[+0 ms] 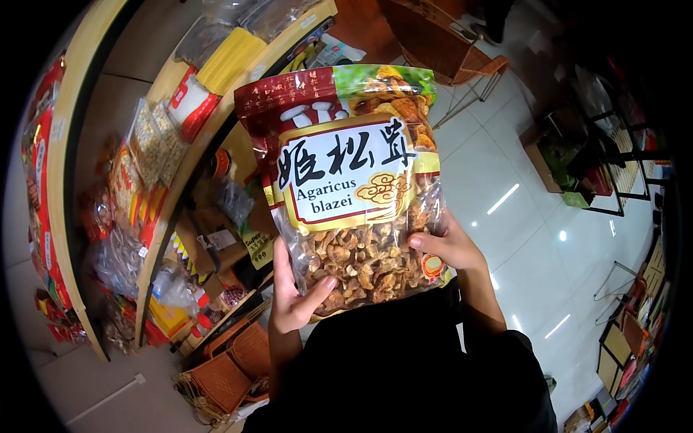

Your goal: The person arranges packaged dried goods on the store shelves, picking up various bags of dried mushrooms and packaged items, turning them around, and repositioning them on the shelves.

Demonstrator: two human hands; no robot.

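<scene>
A large bag of dried mushrooms (354, 249), labelled "Agaricus blazei", is held up in front of the body with its printed front facing the camera. Its top is dark red and green, and brown pieces show through the clear lower part. My left hand (296, 292) grips the lower left edge, thumb on the front. On the lower right side my right hand (456, 245) holds the bag, its thumb also pressed on the front. The other fingers of both hands are mostly hidden behind the bag.
Wooden shelves (162, 238) with packaged foods stand at the left. A wicker chair (451, 50) is at the top, and brown wicker items (231, 368) lie lower left. Boxes and a black rack (613, 166) stand at the right on the tiled floor (527, 238).
</scene>
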